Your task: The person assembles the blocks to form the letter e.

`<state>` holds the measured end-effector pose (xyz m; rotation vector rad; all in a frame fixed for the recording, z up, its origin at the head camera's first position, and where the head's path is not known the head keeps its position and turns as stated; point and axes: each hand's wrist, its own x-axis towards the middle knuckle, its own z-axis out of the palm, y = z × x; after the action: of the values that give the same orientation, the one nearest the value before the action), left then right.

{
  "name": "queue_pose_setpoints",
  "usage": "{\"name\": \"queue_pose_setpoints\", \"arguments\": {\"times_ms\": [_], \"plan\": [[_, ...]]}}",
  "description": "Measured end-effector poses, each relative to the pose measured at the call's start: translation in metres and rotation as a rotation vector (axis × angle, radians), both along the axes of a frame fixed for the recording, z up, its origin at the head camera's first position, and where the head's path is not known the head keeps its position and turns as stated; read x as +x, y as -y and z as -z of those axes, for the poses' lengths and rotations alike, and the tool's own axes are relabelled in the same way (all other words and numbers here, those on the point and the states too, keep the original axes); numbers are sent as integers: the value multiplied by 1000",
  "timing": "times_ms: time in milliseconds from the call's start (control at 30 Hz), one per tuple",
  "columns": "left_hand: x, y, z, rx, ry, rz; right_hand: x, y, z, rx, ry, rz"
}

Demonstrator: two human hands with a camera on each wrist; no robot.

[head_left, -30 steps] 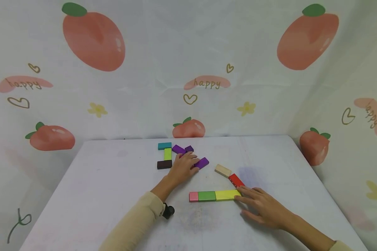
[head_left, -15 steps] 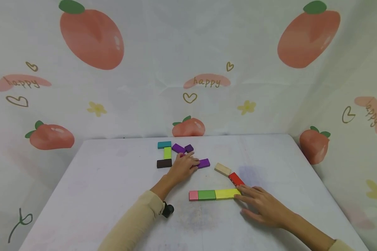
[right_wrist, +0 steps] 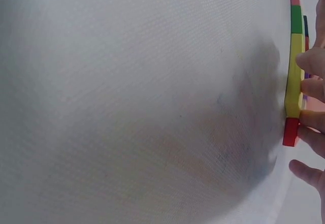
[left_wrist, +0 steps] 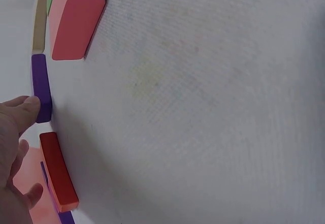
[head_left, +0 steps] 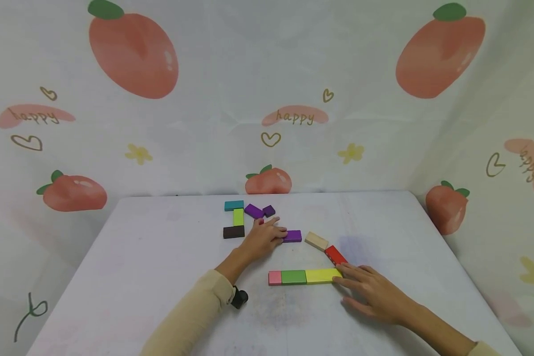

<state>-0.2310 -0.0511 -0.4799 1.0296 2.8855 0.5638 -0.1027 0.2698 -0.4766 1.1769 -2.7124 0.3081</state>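
Note:
My left hand [head_left: 261, 240] pinches the left end of a purple block [head_left: 292, 236] between thumb and finger, on the white table. In the left wrist view the same purple block [left_wrist: 42, 84] lies flat, and a red block [left_wrist: 58, 170] sits beneath the loose fingers. The right hand [head_left: 374, 294] rests with extended fingertips on the yellow block [head_left: 320, 276] and near the tilted red block [head_left: 335, 254]. The right wrist view has those fingers touching the yellow block [right_wrist: 293, 76] and a red block [right_wrist: 291, 131] at its end. A beige block [head_left: 316, 241] lies between the purple and red ones.
Green [head_left: 293, 277] and pink [head_left: 275, 278] blocks continue the row left of the yellow one. Teal [head_left: 234, 205], lime [head_left: 238, 217] and dark brown [head_left: 234, 232] blocks stand left of two more purple blocks [head_left: 254, 211]. A patterned cloth [head_left: 231, 163] hangs behind the table.
The purple block at my left hand has turned from slanted to nearly level and shifted right and slightly nearer. My right hand stays in place.

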Motion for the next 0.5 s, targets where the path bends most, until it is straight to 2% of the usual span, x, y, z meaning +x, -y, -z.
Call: {"name": "queue_pose_setpoints", "arguments": {"times_ms": [500], "plan": [[3, -7, 0, -19, 20, -6, 0, 0, 1, 15, 16, 21]]}}
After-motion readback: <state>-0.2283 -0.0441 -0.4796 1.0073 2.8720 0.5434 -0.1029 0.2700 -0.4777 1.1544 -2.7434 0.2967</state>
